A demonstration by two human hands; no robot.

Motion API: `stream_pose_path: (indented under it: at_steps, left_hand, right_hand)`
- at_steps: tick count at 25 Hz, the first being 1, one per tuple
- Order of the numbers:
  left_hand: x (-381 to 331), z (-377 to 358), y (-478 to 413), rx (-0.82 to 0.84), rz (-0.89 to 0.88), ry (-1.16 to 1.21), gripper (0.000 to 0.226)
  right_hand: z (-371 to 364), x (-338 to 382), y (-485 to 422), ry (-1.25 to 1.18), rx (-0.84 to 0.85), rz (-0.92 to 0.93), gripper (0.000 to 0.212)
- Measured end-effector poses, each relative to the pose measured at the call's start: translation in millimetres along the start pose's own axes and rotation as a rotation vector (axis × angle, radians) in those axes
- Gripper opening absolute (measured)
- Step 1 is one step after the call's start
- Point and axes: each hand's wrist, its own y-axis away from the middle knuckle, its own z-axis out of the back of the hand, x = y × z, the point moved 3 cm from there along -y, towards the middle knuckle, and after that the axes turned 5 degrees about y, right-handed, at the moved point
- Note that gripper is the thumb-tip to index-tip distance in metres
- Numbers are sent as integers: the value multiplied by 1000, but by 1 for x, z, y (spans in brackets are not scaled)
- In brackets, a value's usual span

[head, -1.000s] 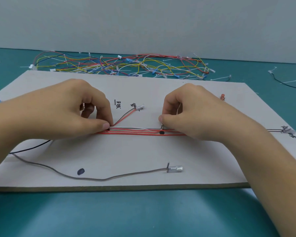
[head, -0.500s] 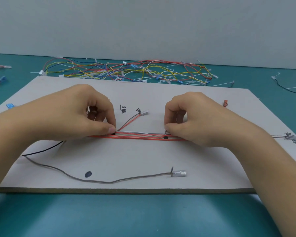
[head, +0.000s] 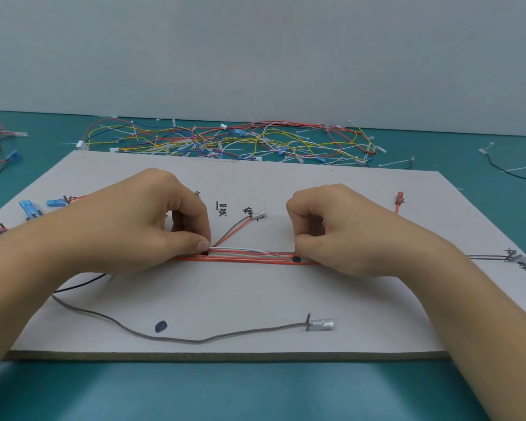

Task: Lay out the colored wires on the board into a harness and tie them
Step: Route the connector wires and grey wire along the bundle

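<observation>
Unmoved, left hand (head: 140, 226) and right hand (head: 340, 232) pinch the wire bundle (head: 249, 256).

Plain matte grey-white wall (head: 255, 50) behind a flat teal-green worktop (head: 225, 393), in soft, even light.
The wall fills the upper part of the view, uniform in tone from edge to edge. It meets the worktop in one straight seam that runs across the whole frame and dips a little toward the right. The worktop has a smooth, dull surface, perhaps a mat or a laminate; the view does not settle which. Its far part is brighter, and a soft, darker band of shade crosses the near part. Shadows are faint, with blurred edges.
</observation>
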Motion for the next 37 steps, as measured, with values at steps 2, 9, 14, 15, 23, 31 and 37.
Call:
stream_pose_path:
  at_steps: [2, 9, 14, 15, 23, 31, 37]
  left_hand:
    - [0, 0, 1, -7, -14, 2, 8]
    - [-15, -15, -4, -72, -137, -54, 15]
    - [-41, -36, -12, -139, -176, -149, 13]
    - [-45, -42, -14, -139, -181, -177, 14]
    - [-29, -8, -5, -223, -93, -118, 15]
    - [-8, 11, 6, 10, 80, -128, 34]
    - [-6, 5, 6, 75, 70, -103, 24]
  right_hand:
    - [1, -1, 0, 10, 18, 9, 15]
    - [16, -12, 11, 109, 66, -47, 13]
    - [36, -27, 25, 166, 186, -186, 5]
    - [41, -29, 29, 189, 208, -218, 4]
    - [31, 2, 22, 70, -91, -97, 5]
    - [-13, 33, 13, -23, -78, 98, 10]
    - [-12, 34, 13, -32, -66, 51, 17]
